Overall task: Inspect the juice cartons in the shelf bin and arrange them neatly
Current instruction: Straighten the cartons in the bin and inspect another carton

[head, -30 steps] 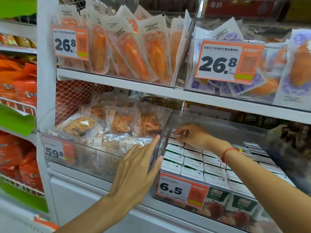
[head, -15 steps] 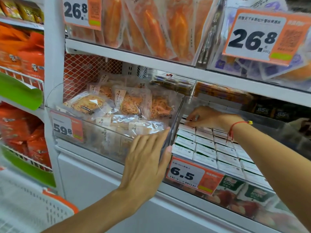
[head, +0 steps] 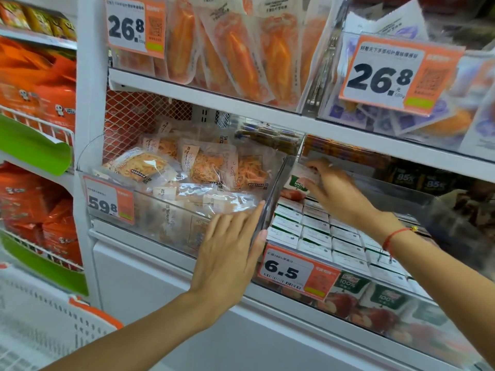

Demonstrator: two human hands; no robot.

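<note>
Two hands: both working the bins.
Left hand (head: 227,253): fingers straight, pressed flat on the bin front (head: 356,303).
Right hand (head: 334,190): gripping a lifted juice carton (head: 298,184).
Packed cartons (head: 316,231): just beneath the right hand.

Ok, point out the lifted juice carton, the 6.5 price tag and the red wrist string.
lifted juice carton (head: 297,184), head view, green-and-white front face.
6.5 price tag (head: 284,271), head view, white part by the digits.
red wrist string (head: 393,235), head view, strand across the right wrist.

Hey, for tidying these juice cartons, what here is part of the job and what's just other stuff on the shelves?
Part of the job:
lifted carton
right hand
packed cartons
clear bin
left hand

Other stuff:
shredded snack bags
orange pouches
59.8 tag
</note>
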